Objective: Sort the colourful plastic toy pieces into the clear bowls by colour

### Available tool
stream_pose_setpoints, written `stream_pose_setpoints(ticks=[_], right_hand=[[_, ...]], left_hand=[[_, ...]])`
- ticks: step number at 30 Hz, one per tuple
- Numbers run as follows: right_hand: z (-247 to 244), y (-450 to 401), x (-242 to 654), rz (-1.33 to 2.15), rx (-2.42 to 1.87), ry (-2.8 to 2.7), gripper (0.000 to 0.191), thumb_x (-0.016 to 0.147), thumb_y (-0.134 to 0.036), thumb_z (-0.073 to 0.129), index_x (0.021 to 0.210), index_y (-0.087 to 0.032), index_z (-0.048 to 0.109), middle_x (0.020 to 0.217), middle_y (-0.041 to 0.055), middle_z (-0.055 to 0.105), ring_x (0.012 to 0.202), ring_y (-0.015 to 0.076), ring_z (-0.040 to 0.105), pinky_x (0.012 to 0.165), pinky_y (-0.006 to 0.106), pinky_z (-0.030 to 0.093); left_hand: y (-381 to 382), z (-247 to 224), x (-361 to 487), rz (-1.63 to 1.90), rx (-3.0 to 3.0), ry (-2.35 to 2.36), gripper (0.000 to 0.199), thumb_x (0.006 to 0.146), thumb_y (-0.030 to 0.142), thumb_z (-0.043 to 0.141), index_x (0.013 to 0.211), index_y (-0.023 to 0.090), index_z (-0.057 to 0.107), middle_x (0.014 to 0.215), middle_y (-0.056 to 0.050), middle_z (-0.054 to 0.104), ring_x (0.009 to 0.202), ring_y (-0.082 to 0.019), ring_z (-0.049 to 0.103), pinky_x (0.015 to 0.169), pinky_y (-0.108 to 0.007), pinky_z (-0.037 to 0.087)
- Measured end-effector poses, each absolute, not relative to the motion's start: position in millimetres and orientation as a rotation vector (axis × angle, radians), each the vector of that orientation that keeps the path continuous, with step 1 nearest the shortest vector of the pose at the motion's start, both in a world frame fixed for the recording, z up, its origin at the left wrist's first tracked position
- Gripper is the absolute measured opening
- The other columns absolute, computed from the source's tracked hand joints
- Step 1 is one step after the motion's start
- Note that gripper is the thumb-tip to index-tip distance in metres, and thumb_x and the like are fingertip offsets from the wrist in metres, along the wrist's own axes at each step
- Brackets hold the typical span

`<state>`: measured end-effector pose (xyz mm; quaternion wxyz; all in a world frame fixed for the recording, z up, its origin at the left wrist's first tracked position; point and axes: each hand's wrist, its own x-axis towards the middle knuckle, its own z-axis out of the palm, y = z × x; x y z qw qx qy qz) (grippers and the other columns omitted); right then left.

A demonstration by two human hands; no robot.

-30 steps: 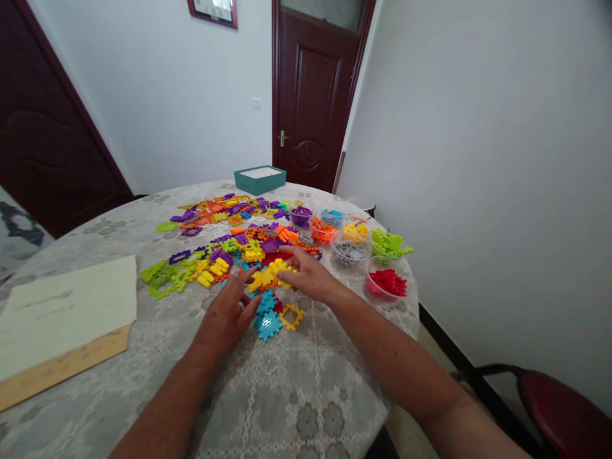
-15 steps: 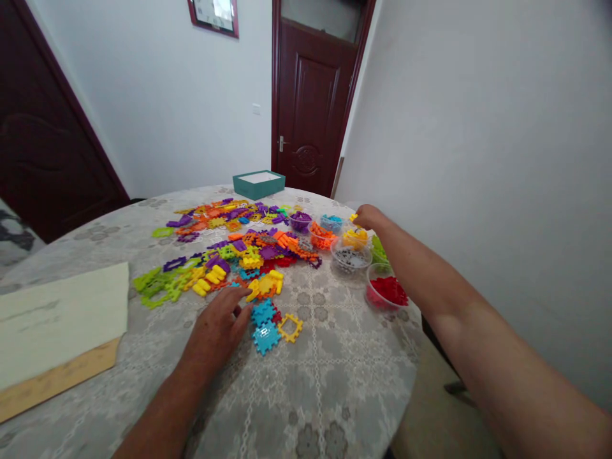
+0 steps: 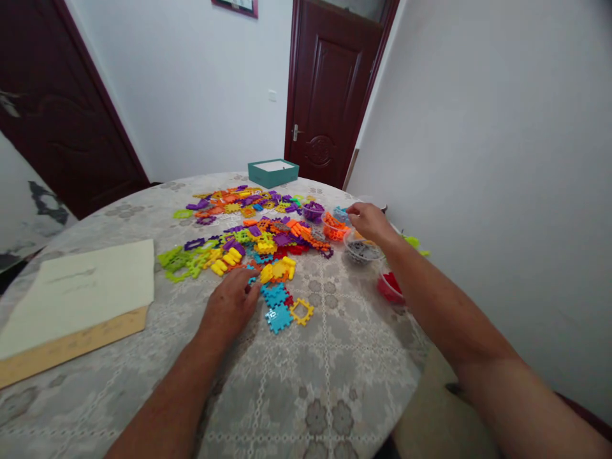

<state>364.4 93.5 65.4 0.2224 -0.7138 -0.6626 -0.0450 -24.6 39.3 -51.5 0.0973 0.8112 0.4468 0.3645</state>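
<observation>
My left hand [image 3: 234, 298] rests on the tablecloth with its thumb and fingers apart, beside blue square interlocking pieces [image 3: 279, 317]. Its fingertips lie near several yellow pieces [image 3: 277, 270]. A yellow square frame [image 3: 301, 312] and a bit of a red piece [image 3: 289, 299] lie by the blue ones. Over at the tubs, my right hand [image 3: 370, 222] reaches to the tub of light-blue pieces [image 3: 341, 214], its fingers bent together at the rim. Whatever is between those fingertips is hidden. My hand and forearm cover much of the tub of yellow pieces behind the grey one.
Round tubs hold purple [image 3: 313, 211], orange [image 3: 335, 227], grey [image 3: 363, 250] and red pieces [image 3: 390, 288]. A mixed heap of colourful pieces [image 3: 282, 240] spreads across the middle. A teal box [image 3: 273, 173] stands at the back; a paper sheet on a board [image 3: 90, 287] lies left.
My right hand has gone from the yellow tub, where yellow showed at its fingertips, leftward to the light-blue tub. My left hand stays by the blue pieces. The view has shifted slightly.
</observation>
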Motion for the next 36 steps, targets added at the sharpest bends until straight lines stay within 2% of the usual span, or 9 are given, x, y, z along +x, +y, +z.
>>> stream_pose_setpoints(ticks=[3, 5, 9, 12, 15, 19, 25, 31, 36], right_hand=[[40, 65, 312, 0.129, -1.683, -2.112, 0.026, 0.093, -0.019, 0.058, 0.111, -0.019, 0.077, 0.11, 0.008, 0.077, 0.1, 0.0218, 0.07, 0.092, 0.033, 0.052], [14, 55, 280, 0.224, -1.589, -2.196, 0.029, 0.093, -0.018, 0.058, 0.117, -0.018, 0.074, 0.116, 0.0105, 0.076, 0.106, 0.0228, 0.069, 0.097, 0.035, 0.051], [-37, 61, 236, 0.233, -1.438, -2.256, 0.054, 0.088, -0.007, 0.056, 0.141, -0.012, 0.06, 0.143, 0.017, 0.061, 0.135, 0.024, 0.055, 0.116, 0.037, 0.04], [-56, 72, 225, 0.273, -1.396, -2.325, 0.07, 0.082, -0.006, 0.059, 0.151, -0.015, 0.05, 0.148, 0.0161, 0.054, 0.138, 0.0239, 0.05, 0.118, 0.037, 0.038], [-57, 71, 224, 0.341, -1.414, -2.351, 0.066, 0.08, -0.015, 0.067, 0.145, -0.018, 0.056, 0.139, 0.0144, 0.058, 0.128, 0.0258, 0.055, 0.112, 0.039, 0.042], [-48, 58, 230, 0.451, -1.399, -2.351, 0.05, 0.08, -0.024, 0.073, 0.128, -0.019, 0.063, 0.121, 0.0101, 0.064, 0.107, 0.0242, 0.061, 0.096, 0.036, 0.048], [-38, 48, 239, 0.763, -1.324, -2.281, 0.036, 0.081, -0.027, 0.073, 0.114, -0.02, 0.063, 0.093, -0.0006, 0.064, 0.08, 0.0159, 0.058, 0.071, 0.026, 0.044], [-41, 53, 250, 1.129, -1.297, -1.91, 0.047, 0.078, -0.04, 0.08, 0.116, -0.023, 0.058, 0.086, -0.004, 0.061, 0.073, 0.014, 0.058, 0.06, 0.023, 0.046], [-44, 56, 251, 1.308, -1.182, -1.681, 0.057, 0.075, -0.043, 0.082, 0.121, -0.023, 0.057, 0.089, -0.0034, 0.063, 0.068, 0.0123, 0.057, 0.056, 0.022, 0.048]], left_hand=[[39, -52, -25, 1.062, 2.412, 1.352, 0.029, 0.097, 0.032, 0.052, 0.114, 0.015, 0.068, 0.111, -0.014, 0.071, 0.091, -0.025, 0.068, 0.093, -0.042, 0.054], [39, -52, -24, 1.027, 2.418, 1.363, 0.03, 0.097, 0.03, 0.052, 0.116, 0.014, 0.069, 0.114, -0.015, 0.071, 0.093, -0.026, 0.069, 0.095, -0.043, 0.054], [38, -56, -22, 0.965, 2.43, 1.383, 0.036, 0.097, 0.025, 0.05, 0.127, 0.013, 0.066, 0.124, -0.018, 0.069, 0.105, -0.028, 0.069, 0.1, -0.046, 0.053], [37, -60, -21, 0.93, 2.426, 1.383, 0.042, 0.096, 0.022, 0.052, 0.136, 0.014, 0.062, 0.132, -0.018, 0.067, 0.116, -0.029, 0.067, 0.105, -0.047, 0.052], [37, -64, -21, 0.86, 2.422, 1.396, 0.048, 0.093, 0.02, 0.057, 0.14, 0.015, 0.059, 0.138, -0.018, 0.066, 0.126, -0.031, 0.063, 0.11, -0.048, 0.05], [37, -66, -22, 0.793, 2.439, 1.382, 0.051, 0.092, 0.021, 0.06, 0.143, 0.018, 0.058, 0.143, -0.017, 0.064, 0.133, -0.031, 0.059, 0.115, -0.049, 0.045], [33, -60, -21, 0.81, 2.421, 1.388, 0.041, 0.09, 0.02, 0.06, 0.132, 0.02, 0.059, 0.134, -0.015, 0.066, 0.124, -0.029, 0.062, 0.109, -0.047, 0.048], [33, -55, -20, 0.835, 2.431, 1.344, 0.021, 0.091, 0.025, 0.058, 0.112, 0.022, 0.061, 0.115, -0.011, 0.069, 0.105, -0.028, 0.066, 0.093, -0.045, 0.053], [31, -52, -18, 0.906, 2.411, 1.261, 0.015, 0.092, 0.024, 0.057, 0.105, 0.023, 0.065, 0.106, -0.009, 0.072, 0.102, -0.026, 0.067, 0.094, -0.043, 0.052]])
